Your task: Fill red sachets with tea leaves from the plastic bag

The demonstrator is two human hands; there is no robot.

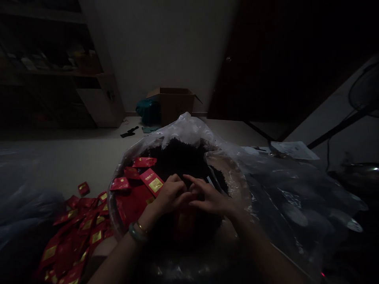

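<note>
Left hand (174, 192) and right hand (207, 196) meet over a red packet (185, 221).
Seemingly handling its top: left curled, right half open, any hold too dark to tell; steadiness needed next.

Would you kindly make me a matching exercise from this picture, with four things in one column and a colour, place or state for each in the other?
Things:
1. Packets
2. Bangles
3. Shreds
4. Cardboard box

Descriptions:
A. Worn around the left wrist
B. Open at the top, standing near the wall
C. Red and gold, some outside the plastic-lined container and some inside
D. Very dark, heaped loosely in front of the hands

Right pairs: 1-C, 2-A, 3-D, 4-B
</note>
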